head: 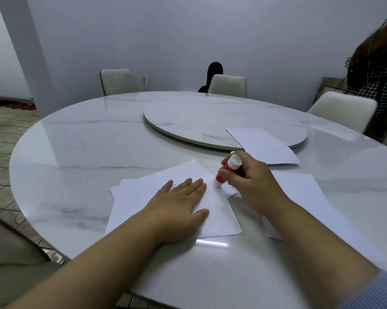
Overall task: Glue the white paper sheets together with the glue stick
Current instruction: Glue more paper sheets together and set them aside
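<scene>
Pressing flat on the top sheet (212, 204) of a loose paper stack (125, 188), the left hand (179, 204) lies with fingers straight and spread, apparently to keep the paper from sliding under the stroke of the glue. Just beyond its fingertips, the right hand (252, 181) is curled round the red glue stick (227, 170), holding it tilted with the white end cap upward and the working tip down on the far right corner of that sheet; the low, fist-like grip likely gives pressure and control at the edge. Well past the right hand, a second white sheet (263, 146) lies partly on the raised turntable (188, 117), and another sheet (304, 197) lies under and beside the right forearm, both within reach for joining. All rest on the round marble table (76, 152). Judged from this layout, glue application is under way and no sheet has yet been laid over the glued corner.
</scene>
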Demonstrator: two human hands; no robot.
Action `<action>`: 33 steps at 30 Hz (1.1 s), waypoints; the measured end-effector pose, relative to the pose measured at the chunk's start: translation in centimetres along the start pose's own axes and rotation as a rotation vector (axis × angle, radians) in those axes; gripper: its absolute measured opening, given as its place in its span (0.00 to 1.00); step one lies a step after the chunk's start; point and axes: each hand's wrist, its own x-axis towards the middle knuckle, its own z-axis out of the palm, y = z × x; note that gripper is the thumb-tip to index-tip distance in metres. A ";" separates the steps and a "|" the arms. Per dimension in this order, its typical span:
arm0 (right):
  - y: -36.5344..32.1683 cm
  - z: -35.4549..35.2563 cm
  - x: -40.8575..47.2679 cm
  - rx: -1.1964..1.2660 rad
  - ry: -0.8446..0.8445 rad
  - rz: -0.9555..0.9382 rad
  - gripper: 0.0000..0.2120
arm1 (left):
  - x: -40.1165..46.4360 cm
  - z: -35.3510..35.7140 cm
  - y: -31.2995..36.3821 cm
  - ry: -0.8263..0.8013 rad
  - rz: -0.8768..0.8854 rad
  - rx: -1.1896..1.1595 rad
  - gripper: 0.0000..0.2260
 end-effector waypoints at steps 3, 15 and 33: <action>-0.8 -1.0 -1.5 -0.020 -0.072 -0.024 0.04 | 0.1 0.0 0.0 -0.008 -0.002 -0.001 0.27; 0.4 -3.8 -2.9 0.774 0.277 0.135 0.10 | -0.4 -3.9 -0.9 -0.380 0.162 -0.120 0.28; -2.7 1.0 1.1 0.117 0.201 -0.035 0.02 | 0.3 -0.1 -1.1 0.005 -0.143 -0.012 0.27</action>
